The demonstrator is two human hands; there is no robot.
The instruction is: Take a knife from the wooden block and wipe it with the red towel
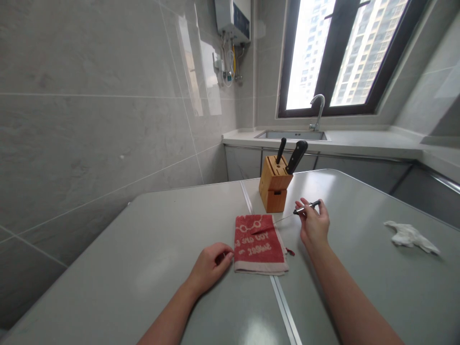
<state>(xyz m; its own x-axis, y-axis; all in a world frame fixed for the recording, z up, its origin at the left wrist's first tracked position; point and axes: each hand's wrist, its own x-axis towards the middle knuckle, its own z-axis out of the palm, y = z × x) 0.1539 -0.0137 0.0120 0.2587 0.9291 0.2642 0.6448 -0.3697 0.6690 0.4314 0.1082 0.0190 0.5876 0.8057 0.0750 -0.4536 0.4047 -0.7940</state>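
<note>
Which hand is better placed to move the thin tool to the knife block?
Probably the right hand: it holds the thin tool, near the knife block. The left hand is at the left edge of the red towel, farther from the block.

Daylight from the overexposed window (336,55) glares softly off the tabletop (172,230); edges stretch.

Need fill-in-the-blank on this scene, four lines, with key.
1. The thin tool in the right hand points toward the person's ____ side.
2. The folded towel is mainly ____.
3. ____ black handles rise from the wooden block.
4. The crumpled item at far right is ____.

Missing words: left; red; Two; white.
</note>
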